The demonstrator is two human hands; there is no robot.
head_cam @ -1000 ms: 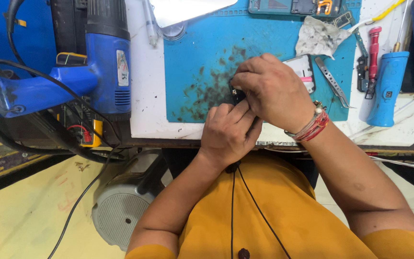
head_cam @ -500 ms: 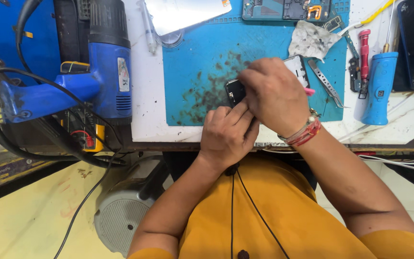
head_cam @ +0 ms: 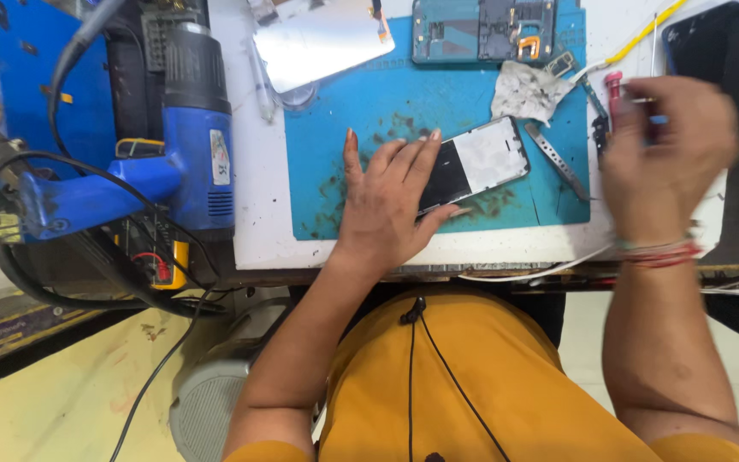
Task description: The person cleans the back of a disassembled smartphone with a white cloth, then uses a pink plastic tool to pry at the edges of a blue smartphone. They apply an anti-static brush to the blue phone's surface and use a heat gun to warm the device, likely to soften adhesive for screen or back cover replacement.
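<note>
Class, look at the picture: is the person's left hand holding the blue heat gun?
No, the left hand rests flat on the phone screen, apart from the heat gun.

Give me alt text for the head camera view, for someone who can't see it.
A person's left hand lies flat on a phone screen panel on a blue work mat, while the blurred right hand reaches among the tools at the mat's right edge. A blue heat gun rests to the left.

Flat rectangular phone screen panel with thin black frame, glossy face half dark and half glare-white, lying face up and slightly tilted on the blue work mat, its left end covered by the left hand, red-handled screwdriver upright beside the blurred right hand
</note>
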